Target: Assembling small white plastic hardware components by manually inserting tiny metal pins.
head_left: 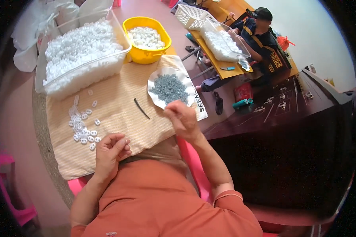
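Note:
Near the table's front edge my left hand [111, 153] is closed, thumb against the curled fingers. A pale speck shows at its fingertips, too small to name. My right hand [182, 120] is pinched at the near rim of a white scalloped dish [151, 87]. Whatever its fingers hold is hidden. Small dark grey pieces [170, 87] are heaped in that dish. Beside my left hand lie several loose white oval plastic pieces with two dark holes [84, 140]. Between the dish and these pieces rests a thin black curved strip [141, 108].
A large clear bin [87, 65] of white pieces stands at the back left, with a yellow tub [146, 56] of white pieces beside it. A beige striped cloth [114, 102] covers the table. At another table, a person [261, 43] sits by a bin of white pieces [221, 43].

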Demonstrator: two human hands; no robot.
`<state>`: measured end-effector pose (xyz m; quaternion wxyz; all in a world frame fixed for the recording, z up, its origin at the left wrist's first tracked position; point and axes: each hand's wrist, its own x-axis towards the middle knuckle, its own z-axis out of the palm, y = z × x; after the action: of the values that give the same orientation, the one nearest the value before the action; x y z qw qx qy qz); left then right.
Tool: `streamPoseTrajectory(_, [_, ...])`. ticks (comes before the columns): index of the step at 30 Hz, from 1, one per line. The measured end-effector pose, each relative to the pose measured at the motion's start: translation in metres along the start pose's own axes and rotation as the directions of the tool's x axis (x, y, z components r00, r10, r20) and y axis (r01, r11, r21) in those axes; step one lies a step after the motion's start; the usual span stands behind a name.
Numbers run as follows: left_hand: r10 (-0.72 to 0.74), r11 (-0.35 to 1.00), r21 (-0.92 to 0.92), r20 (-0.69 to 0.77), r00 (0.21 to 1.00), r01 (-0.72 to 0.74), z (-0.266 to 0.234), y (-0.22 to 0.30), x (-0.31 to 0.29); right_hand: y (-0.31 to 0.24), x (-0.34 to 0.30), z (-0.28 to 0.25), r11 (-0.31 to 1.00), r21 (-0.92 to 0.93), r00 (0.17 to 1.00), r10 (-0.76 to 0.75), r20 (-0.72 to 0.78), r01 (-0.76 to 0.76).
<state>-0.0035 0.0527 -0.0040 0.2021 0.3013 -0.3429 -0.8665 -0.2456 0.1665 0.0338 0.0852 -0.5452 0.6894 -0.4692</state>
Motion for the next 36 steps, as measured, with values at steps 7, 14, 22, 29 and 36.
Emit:
streamPoseTrajectory(7, [0.019, 1.0, 0.014, 0.141, 0.99, -0.021, 0.003, -0.004, 0.0, -0.034, -0.018, 0.039, 0.929, 0.342, 0.952, 0.035, 0.303, -0.143])
streamPoseTrajectory(14, [0.007, 0.999, 0.045, 0.202, 0.979, -0.017, 0.001, 0.002, 0.001, -0.04, -0.024, 0.065, 0.584, 0.681, 0.884, 0.153, 0.442, -0.442])
streamPoseTrajectory(22, [0.001, 0.998, 0.066, 0.202, 0.979, -0.015, -0.001, 0.002, 0.001, -0.047, -0.028, 0.075, 0.455, 0.75, 0.876, 0.198, 0.44, -0.48])
streamPoseTrajectory(29, [0.032, 0.994, 0.099, 0.158, 0.987, -0.048, 0.002, 0.0, 0.0, -0.045, -0.031, 0.082, 0.522, 0.719, 0.887, 0.22, 0.406, -0.459])
streamPoseTrajectory(36, [0.208, 0.912, 0.32, 0.175, 0.962, -0.255, -0.002, -0.006, 0.002, -0.046, -0.03, 0.084, 0.538, 0.679, 0.866, 0.292, 0.406, -0.5])
